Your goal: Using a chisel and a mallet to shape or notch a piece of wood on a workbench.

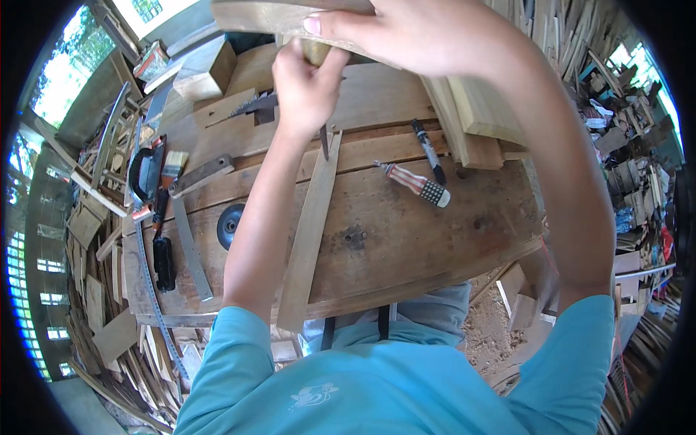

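- Wooden workbench (406, 254), broad and stained, spread beneath the narrow wooden strip and reaching well past it on either side.
- Thick pale planks (478, 112), stacked at the far right of the strip, well apart from it.
- Narrow wooden strip (310, 243), lying flat and lengthwise away from the body, near end jutting over the bench's front edge.
- Wooden block (279, 18), held in the air above and beyond the strip's far end, partly cut off by the upper rim.
- Angle tool (204, 175) with wooden stock and long metal blade, lying left of the strip.
- Right hand (406, 32), above and beyond the strip, thumb pressed along the block in a grip; other fingers hidden, exact curl impossible to tell.
- Left hand (308, 90), over the strip's far end, fingers closed around a chisel-like tool's handle just under the block.
- Chisel-like tool (315, 52), upright, blade pointing down at the strip's far part; contact of tip with wood impossible to tell.
- Dark round disc (230, 225), left of the strip.
- Stars-and-stripes-handled tool (417, 183), right of the strip.
- Dark marker-like tool (428, 150), just beyond that handle, also right of the strip.
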A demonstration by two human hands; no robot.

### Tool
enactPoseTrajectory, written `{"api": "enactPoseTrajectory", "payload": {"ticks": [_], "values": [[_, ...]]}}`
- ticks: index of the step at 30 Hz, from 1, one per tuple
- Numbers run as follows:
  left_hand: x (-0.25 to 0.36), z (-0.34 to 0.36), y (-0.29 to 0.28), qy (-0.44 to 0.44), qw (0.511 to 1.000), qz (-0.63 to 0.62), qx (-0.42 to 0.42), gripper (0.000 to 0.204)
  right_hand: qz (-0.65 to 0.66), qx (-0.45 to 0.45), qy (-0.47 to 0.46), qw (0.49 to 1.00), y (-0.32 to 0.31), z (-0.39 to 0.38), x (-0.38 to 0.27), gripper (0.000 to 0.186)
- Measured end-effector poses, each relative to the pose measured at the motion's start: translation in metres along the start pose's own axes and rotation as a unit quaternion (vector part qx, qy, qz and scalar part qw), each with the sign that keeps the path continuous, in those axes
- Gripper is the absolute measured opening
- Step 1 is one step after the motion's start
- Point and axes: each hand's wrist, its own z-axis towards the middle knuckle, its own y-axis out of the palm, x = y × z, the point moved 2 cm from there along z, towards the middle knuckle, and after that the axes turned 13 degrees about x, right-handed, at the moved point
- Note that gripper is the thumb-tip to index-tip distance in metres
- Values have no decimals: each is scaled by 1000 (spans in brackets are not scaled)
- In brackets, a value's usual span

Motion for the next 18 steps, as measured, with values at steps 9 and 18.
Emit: {"api": "enactPoseTrajectory", "payload": {"ticks": [9, 18], "values": [[9, -5, 1, 66, 998, 1, -24, 23, 61, -27, 78, 995, -45, 23, -22, 61], [7, -1, 15, 24, 1000, -16, 11, 27, 103, 50, 102, 988, -39, 23, -10, 62]]}}
